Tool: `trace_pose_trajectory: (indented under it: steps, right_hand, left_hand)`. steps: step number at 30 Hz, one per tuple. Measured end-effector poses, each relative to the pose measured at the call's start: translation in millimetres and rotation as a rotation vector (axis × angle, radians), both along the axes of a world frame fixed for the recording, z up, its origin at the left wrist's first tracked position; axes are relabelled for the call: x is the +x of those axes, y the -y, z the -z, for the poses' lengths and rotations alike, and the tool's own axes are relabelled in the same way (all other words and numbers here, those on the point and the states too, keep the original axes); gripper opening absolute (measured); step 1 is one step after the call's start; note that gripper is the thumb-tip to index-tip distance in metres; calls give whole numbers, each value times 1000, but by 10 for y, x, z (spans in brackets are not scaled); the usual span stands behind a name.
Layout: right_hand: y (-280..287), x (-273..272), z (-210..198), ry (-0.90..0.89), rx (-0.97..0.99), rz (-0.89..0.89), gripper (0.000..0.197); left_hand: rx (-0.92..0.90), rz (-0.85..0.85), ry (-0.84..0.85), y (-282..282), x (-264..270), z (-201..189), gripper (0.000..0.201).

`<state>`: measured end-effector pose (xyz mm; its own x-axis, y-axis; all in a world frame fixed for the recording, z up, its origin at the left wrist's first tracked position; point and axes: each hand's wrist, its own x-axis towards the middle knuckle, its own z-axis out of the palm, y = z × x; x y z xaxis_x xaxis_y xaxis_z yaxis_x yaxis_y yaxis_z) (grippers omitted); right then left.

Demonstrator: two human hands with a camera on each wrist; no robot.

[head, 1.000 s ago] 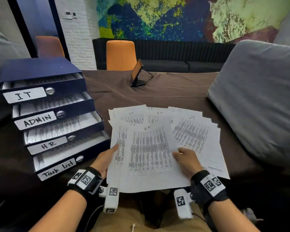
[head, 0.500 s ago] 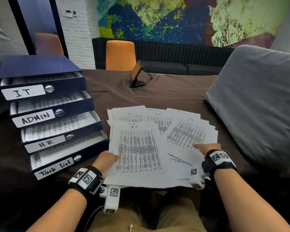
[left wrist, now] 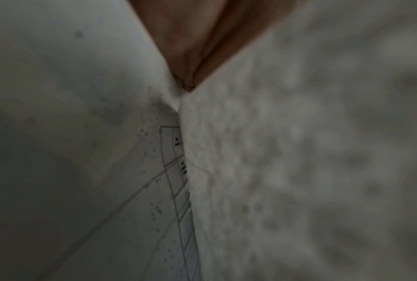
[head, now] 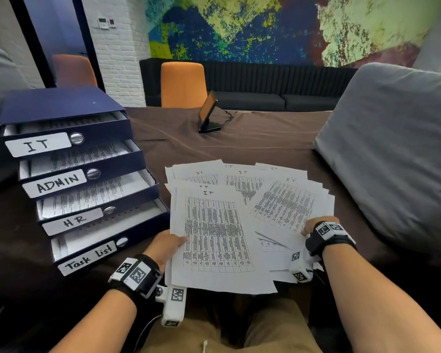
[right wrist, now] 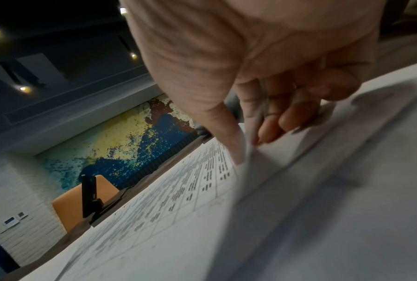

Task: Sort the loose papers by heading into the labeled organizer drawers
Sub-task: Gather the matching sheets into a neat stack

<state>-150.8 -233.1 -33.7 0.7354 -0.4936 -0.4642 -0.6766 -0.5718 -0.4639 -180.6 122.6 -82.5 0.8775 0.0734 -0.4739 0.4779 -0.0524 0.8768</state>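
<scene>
Four dark blue drawers make up the organizer (head: 69, 159) at the left edge of the brown-covered table (head: 252, 143), each pulled partly out with printed sheets inside and a handwritten label on its front: IT on top, then ADMIN, HR and Task list at the bottom. A large grey cushion (head: 392, 149) lies along the table's right edge. Between the two, at the near edge, the loose papers (head: 278, 200) are fanned out in an overlapping spread; every heading that can be read says IT. On the left of that fan, the front sheet (head: 214, 233) headed IT is held by the left hand (head: 167, 247), thumb on top of its left margin and the other fingers hidden beneath, so the hand is closed on the paper. At the fan's right side, the right hand (head: 316, 224) pinches the lower right edge of a sheet; the right wrist view shows the thumb (right wrist: 229, 144) above and curled fingers (right wrist: 287, 117) below the paper. Toward the far edge a small black stand (head: 209, 113) props up a tilted screen.
</scene>
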Motion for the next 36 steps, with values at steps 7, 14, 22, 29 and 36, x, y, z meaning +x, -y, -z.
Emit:
trace_pose_trajectory:
  steps: [7, 14, 22, 29, 36]
  right_hand:
    - [245, -56, 3, 205, 54, 111, 25]
    - [476, -228, 67, 218, -38, 145, 44]
    - [-278, -381, 361, 636, 333, 75, 21]
    - [-742, -469, 397, 619, 320, -278, 18]
    - [-556, -95, 148, 551, 167, -104, 24]
  left_hand:
    - [-3, 8, -2, -8, -1, 1, 27]
    - [28, 13, 2, 4, 2, -13, 26]
    - [-45, -97, -10, 32, -28, -28, 22]
    - [-198, -106, 46, 36, 17, -42, 61]
    - [51, 38, 49, 30, -25, 17, 26]
